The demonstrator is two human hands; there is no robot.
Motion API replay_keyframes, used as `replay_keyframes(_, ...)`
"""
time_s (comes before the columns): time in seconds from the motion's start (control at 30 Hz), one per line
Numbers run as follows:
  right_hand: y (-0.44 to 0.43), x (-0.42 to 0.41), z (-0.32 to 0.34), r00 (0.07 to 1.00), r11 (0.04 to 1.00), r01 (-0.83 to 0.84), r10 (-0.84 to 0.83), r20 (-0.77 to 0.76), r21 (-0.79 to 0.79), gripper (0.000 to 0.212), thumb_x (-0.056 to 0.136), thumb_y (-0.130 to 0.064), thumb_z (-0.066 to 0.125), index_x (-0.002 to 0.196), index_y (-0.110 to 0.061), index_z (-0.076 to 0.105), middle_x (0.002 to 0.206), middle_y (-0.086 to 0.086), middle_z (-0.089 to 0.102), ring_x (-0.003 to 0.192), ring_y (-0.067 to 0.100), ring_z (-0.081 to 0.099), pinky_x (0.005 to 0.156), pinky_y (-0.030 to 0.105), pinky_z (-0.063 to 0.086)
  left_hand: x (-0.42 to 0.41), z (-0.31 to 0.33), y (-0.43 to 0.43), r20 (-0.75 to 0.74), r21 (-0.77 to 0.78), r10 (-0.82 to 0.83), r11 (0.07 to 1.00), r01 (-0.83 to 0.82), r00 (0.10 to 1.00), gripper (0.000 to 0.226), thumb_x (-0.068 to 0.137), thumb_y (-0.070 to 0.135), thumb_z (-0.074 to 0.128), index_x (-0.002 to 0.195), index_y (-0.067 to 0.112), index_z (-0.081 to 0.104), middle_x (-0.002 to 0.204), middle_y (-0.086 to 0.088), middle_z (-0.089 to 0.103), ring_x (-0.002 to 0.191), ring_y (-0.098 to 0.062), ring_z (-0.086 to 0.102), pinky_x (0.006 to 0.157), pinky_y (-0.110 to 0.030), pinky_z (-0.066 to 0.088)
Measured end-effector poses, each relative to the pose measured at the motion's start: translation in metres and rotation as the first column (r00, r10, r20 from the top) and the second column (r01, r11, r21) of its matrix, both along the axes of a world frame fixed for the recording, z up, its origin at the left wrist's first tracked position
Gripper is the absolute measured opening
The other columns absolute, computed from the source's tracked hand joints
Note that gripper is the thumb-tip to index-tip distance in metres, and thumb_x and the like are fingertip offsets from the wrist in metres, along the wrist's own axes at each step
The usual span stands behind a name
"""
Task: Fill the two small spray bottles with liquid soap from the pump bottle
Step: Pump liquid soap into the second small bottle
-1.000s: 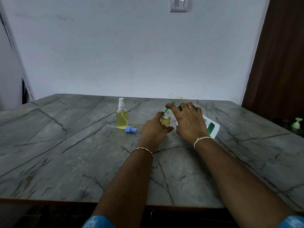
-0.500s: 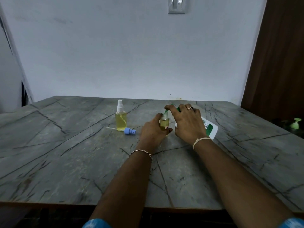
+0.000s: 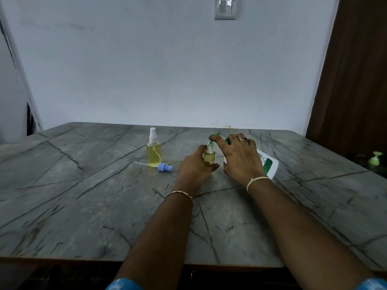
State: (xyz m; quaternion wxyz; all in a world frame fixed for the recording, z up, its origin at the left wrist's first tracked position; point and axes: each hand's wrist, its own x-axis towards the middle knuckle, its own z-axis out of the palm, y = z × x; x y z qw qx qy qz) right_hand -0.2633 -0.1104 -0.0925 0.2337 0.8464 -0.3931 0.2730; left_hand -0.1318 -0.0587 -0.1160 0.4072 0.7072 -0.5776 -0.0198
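The left hand (image 3: 195,166) has its grip wrapped around the open small bottle (image 3: 209,156) at mid-frame. The right hand (image 3: 240,158) has its grip curled over the green pump top. On the grey counter (image 3: 83,206), the white pump bottle (image 3: 268,164) tilts right of center, its spout at the small bottle's mouth. 1 capped spray bottle (image 3: 154,151) stands left of center, with a blue spray cap (image 3: 164,167) lying just beside it.

A grey stone-patterned table (image 3: 83,206) crossed by dark veins meets a plain, pale bluish wall (image 3: 167,70) at its far edge. A white switch plate (image 3: 225,8) sits high on that wall. Dark brown wooden panelling (image 3: 356,80) rises beyond the table's far right corner; the light is dim and even.
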Motion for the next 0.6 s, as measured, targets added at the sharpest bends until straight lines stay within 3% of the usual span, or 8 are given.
replay_keyframes(0.6,0.0006,0.0022,0.0009,1.0,1.0,-0.003,0.003,0.015,-0.004,0.073,0.078,-0.02,0.061,0.141,-0.035,0.027,0.121,0.009,0.054,0.115,0.03,0.046,0.093,0.045,0.038,-0.0013,0.0018,-0.0002,0.01,0.004,-0.008,1.0,0.008,1.0,0.069,0.084,0.043,0.068,0.142,0.024,0.035,0.121,-0.008,0.065,0.108,-0.027,0.061,0.087,-0.032,0.048)
